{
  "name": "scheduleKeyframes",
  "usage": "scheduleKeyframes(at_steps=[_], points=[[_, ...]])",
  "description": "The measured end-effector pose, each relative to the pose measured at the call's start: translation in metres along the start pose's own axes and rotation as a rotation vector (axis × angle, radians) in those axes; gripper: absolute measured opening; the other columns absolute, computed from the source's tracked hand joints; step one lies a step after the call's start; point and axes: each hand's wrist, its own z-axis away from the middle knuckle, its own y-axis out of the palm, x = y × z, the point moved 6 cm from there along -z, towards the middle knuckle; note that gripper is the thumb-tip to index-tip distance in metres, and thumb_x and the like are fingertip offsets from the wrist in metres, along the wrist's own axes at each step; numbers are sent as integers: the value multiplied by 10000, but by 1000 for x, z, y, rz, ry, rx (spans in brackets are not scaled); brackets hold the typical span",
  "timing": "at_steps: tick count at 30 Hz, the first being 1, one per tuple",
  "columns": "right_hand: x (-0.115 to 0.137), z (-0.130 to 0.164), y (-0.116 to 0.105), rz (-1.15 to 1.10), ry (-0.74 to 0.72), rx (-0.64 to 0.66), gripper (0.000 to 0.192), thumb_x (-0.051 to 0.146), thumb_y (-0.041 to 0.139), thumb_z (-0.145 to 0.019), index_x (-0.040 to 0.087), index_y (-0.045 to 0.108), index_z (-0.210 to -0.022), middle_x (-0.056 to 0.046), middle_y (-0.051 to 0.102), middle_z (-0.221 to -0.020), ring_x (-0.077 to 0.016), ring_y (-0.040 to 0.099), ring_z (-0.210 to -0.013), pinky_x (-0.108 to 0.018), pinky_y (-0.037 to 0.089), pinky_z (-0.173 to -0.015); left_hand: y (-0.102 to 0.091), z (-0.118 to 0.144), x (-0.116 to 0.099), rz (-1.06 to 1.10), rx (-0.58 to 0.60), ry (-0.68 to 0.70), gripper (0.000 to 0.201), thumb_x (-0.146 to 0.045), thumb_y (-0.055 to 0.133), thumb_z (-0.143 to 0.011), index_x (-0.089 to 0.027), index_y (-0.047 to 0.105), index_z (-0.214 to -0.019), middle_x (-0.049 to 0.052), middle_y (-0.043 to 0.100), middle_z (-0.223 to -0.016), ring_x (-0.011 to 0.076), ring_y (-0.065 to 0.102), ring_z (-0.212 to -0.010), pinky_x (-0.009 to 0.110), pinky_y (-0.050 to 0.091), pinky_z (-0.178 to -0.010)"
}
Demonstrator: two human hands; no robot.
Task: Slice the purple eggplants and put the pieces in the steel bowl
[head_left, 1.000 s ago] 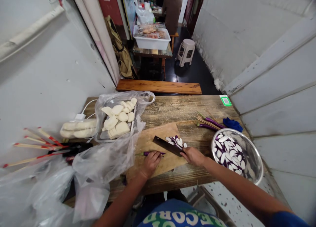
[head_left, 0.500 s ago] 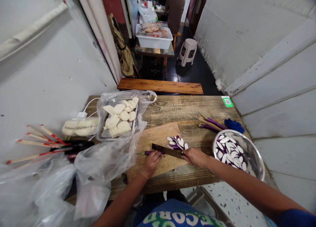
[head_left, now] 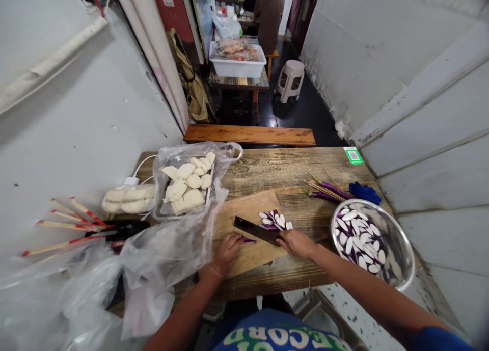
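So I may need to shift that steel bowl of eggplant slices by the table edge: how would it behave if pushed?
The steel bowl looks thin-walled and smooth, so it would probably slide easily on the wooden table. It sits near the corner, so a firm push might send it off. The eggplant slices lie loose and would likely shift.
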Motion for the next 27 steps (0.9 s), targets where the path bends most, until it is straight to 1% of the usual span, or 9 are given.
scheduleKeyframes(at_steps=[2,6,8,11,14,17,21,24,27], points=[[-5,3,-3,11,16,-6,343,343,329,-916,130,595,-877,-123,657,-862,-229,625,-805,-269,409,-667,10,-7,-5,25,31,15,225,-123,443,-874,-139,598,-1036,93,587,-1052,190,481,-1037,378,448,-894],[-8,10,-8,45,11,-6,349,333,313,-919,127,591,-869,-131,653,-857,-237,623,-791,-279,399,-658,17,-26,-11,-34,-34,32,182,-148,490,-861,-155,609,-998,77,595,-1001,197,488,-966,378,465,-804],[-8,15,-11,47,7,-5,348,332,312,-920,128,588,-865,-129,653,-844,-235,624,-773,-279,392,-646,19,-29,-12,-44,-32,61,195,-140,481,-865,-156,600,-1019,70,598,-1000,188,495,-948,368,470,-790],[-8,23,-18,32,-11,-17,338,329,314,-922,128,580,-869,-119,655,-828,-227,625,-763,-276,386,-650,20,-25,-14,-19,-19,105,231,-113,419,-887,-135,587,-1043,80,598,-1023,174,499,-987,366,477,-841],[-6,29,-23,47,-48,-15,343,329,307,-924,134,581,-861,-114,657,-823,-229,627,-760,-279,383,-645,20,-20,-13,-41,-28,89,234,-126,405,-896,-138,597,-1031,83,611,-1013,168,514,-1006,382,479,-871],[-7,32,-27,58,-47,0,345,334,312,-921,134,586,-858,-116,659,-815,-232,630,-744,-276,375,-612,19,-20,-15,-52,-37,90,242,-117,398,-895,-134,605,-1021,91,619,-1006,165,530,-991,376,491,-860],[-12,32,-27,52,-33,27,337,330,324,-915,138,591,-842,-111,661,-814,-232,632,-745,-270,368,-601,17,-23,-17,-68,-57,101,233,-98,415,-881,-116,605,-1014,98,618,-1003,177,525,-988,381,496,-850],[-17,31,-26,52,-37,52,333,332,332,-911,135,592,-842,-117,661,-816,-226,631,-745,-267,367,-606,17,-22,-17,-57,-50,113,218,-90,439,-867,-110,607,-1004,96,618,-994,178,520,-989,376,492,-858],[-15,24,-23,50,-35,74,332,331,339,-910,133,597,-845,-125,661,-821,-223,629,-747,-265,371,-609,20,-19,-16,-53,-51,107,243,-84,420,-871,-124,607,-1020,91,617,-1006,180,515,-1018,378,490,-863]])
